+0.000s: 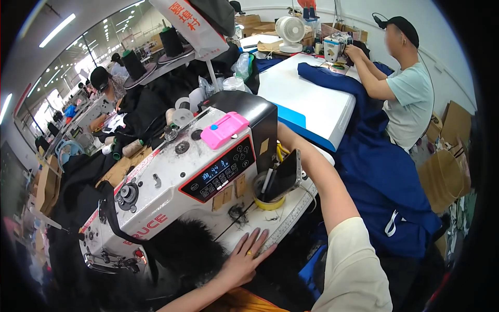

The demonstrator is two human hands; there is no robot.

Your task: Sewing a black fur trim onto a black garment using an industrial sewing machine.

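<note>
My left hand (244, 261) lies flat on the white sewing table (228, 240), fingers spread, a ring on one finger. It holds nothing. Beside it, black furry fabric (193, 249) lies under the arm of a white industrial sewing machine (171, 179). My right forearm (325, 184) reaches past the machine's black end housing (244, 112); the hand itself is hidden behind it. Close to that forearm, a phone (284, 176) leans in a round holder with a yellow base (269, 203), next to a pen. A pink plastic case (225, 130) rests on top of the machine.
Thread cones (174, 42) stand on a rack at the back left. To the right, a co-worker (408, 88) sits at another sewing machine (334, 47), with dark blue fabric (379, 171) draped down. A white fan (290, 32) and cardboard boxes (457, 125) stand farther off.
</note>
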